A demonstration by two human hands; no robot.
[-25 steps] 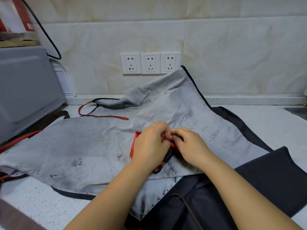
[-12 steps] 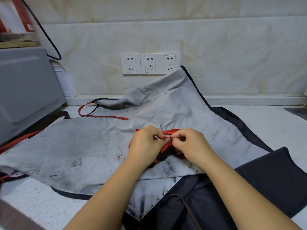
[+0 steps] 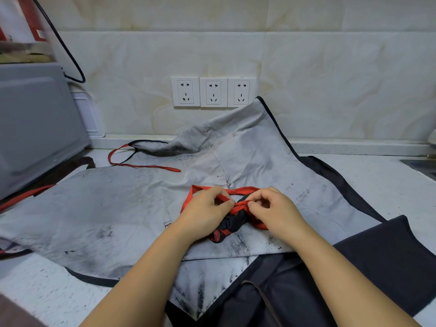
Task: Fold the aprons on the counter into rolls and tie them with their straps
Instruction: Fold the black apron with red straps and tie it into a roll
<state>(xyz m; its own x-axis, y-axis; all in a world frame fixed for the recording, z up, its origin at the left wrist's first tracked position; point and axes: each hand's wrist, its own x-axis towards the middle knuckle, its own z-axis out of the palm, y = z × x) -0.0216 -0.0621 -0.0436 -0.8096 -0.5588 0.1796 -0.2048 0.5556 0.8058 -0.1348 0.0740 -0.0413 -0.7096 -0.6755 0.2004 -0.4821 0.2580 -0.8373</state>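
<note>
— Where is the roll?

— The small rolled apron (image 3: 230,226), dark cloth with red trim, lies bunched between the person's two hands. It sits on top of a spread pale grey apron (image 3: 118,208), near the middle of the counter (image 3: 377,182).

— And its strap?

— A red strap (image 3: 240,191) loops round the far side of the roll and crosses itself at the middle, where the two hands meet.

— How do the hands hold it?

— The left hand (image 3: 205,212) pinches the strap between thumb and forefinger, just left of the crossing. The right hand (image 3: 274,208) has its fingers curled and pinches the strap at the crossing. So both hands are gripping the strap.

— What does the pale apron look like?

— It is smudged with black marks and edged in dark binding. Its far corner is propped against the wall just below three white sockets (image 3: 213,92). A loose red tie (image 3: 172,169) lies on the counter at the far left.

— Anything else?

— A dark apron (image 3: 382,263) lies flat at the near right, partly under the pale one. A grey appliance (image 3: 35,126) stands at the left, with a black cable (image 3: 59,41) running up the wall behind it.
</note>
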